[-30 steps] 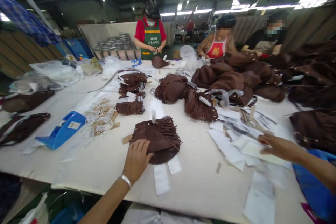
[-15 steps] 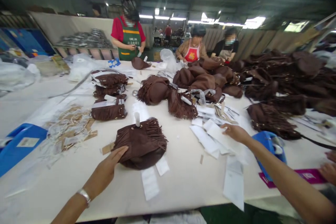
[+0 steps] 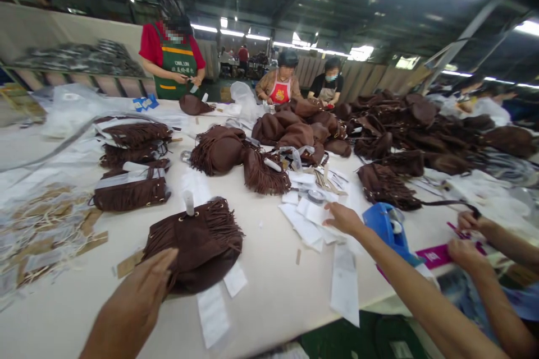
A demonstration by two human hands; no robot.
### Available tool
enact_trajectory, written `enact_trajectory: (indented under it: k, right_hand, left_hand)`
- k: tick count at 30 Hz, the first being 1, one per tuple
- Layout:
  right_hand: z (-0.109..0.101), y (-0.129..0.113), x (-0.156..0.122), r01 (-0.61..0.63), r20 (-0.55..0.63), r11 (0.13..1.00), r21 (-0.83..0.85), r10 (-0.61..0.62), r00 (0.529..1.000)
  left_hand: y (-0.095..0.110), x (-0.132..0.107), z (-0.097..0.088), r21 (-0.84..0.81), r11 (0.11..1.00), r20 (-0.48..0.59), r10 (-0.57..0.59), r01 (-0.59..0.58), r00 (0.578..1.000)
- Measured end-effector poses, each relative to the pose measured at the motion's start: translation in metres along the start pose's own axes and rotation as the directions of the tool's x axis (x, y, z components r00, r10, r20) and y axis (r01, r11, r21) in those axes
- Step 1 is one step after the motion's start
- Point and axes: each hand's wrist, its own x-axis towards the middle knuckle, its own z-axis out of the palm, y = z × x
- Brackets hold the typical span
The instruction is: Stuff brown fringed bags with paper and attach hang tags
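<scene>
A dark brown fringed bag [image 3: 193, 252] lies on the table in front of me, with a white wrapped piece [image 3: 189, 202] standing up at its top edge. My left hand [image 3: 135, 291] is at the bag's lower left side, its fingers stretched out and close together; I cannot tell how firmly it touches. Farther right, my right hand [image 3: 343, 219] is over a loose pile of white paper sheets [image 3: 301, 227], fingers apart and bent downward. Two white strips [image 3: 213, 314] stick out from beneath the bag.
Stacked brown bags [image 3: 132, 188] stand left, near tangled tags [image 3: 50, 230]. A blue holder [image 3: 387, 230] sits beside my right forearm. A co-worker's hands [image 3: 467, 247] handle a purple strip [image 3: 433, 256] at right. More brown bags [image 3: 404, 123] are heaped behind; several people work across the table.
The view has swung right, so the table's things sit farther left. My left hand has come nearer the camera, its fingers straighter. My right hand's fingers have parted over the paper pile.
</scene>
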Motion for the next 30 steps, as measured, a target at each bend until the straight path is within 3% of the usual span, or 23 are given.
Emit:
enact_trajectory:
  k: [2, 4, 9, 14, 16, 17, 19, 22, 24, 26, 28, 30]
  right_hand:
    - [-0.004, -0.007, -0.006, 0.005, -0.03, 0.999, -0.035, -0.006, 1.0]
    - [-0.006, -0.015, -0.013, -0.004, -0.061, 0.998, -0.061, 0.001, 0.998]
    - [-0.005, -0.025, -0.029, -0.083, -0.098, 0.994, -0.072, 0.076, 0.992]
    - [-0.032, -0.016, -0.037, -0.099, -0.081, 0.995, 0.001, 0.098, 0.992]
    - [-0.053, -0.023, -0.042, -0.07, -0.102, 0.991, 0.112, 0.082, 0.991]
    - [-0.064, -0.032, -0.045, -0.026, -0.114, 0.957, 0.289, 0.061, 0.992]
    - [-0.079, -0.066, -0.057, 0.049, -0.067, 0.751, 0.659, -0.006, 0.998]
    - [-0.078, -0.153, -0.094, -0.04, 0.144, 0.384, 0.922, -0.246, 0.959]
    - [-0.055, -0.223, -0.119, -0.171, 0.248, 0.212, 0.962, -0.425, 0.87]
    - [-0.02, -0.289, -0.135, -0.328, 0.303, 0.035, 0.944, -0.485, 0.82]
    - [0.015, -0.34, -0.139, -0.513, 0.413, -0.153, 0.845, -0.422, 0.807]
    - [0.041, -0.375, -0.134, -0.595, 0.514, -0.318, 0.738, -0.307, 0.801]
  left_hand:
    - [0.026, 0.014, 0.013, 0.047, 0.997, 0.058, 0.053, -0.056, 0.997]
    - [0.034, 0.017, 0.027, 0.103, 0.991, 0.081, 0.076, -0.085, 0.994]
    - [0.017, 0.009, 0.046, 0.173, 0.979, 0.165, 0.081, -0.11, 0.983]
    - [0.014, 0.015, 0.035, 0.148, 0.989, 0.184, -0.028, 0.001, 0.983]
    - [0.015, 0.018, 0.027, 0.107, 0.991, 0.214, -0.1, 0.078, 0.972]
    - [0.015, 0.019, 0.023, 0.078, 0.99, 0.247, -0.129, 0.113, 0.96]
    - [0.013, 0.02, 0.019, 0.043, 0.987, 0.312, -0.159, 0.153, 0.937]
    - [0.006, 0.021, 0.017, 0.029, 0.988, 0.358, -0.153, 0.152, 0.921]
    - [0.001, 0.021, 0.016, -0.002, 0.992, 0.377, -0.12, 0.13, 0.918]
    - [-0.004, 0.022, 0.014, -0.046, 0.994, 0.394, -0.077, 0.103, 0.916]
    - [-0.01, 0.023, 0.011, -0.096, 0.992, 0.412, -0.037, 0.084, 0.91]
    - [-0.016, 0.023, 0.008, -0.139, 0.987, 0.427, -0.014, 0.08, 0.904]
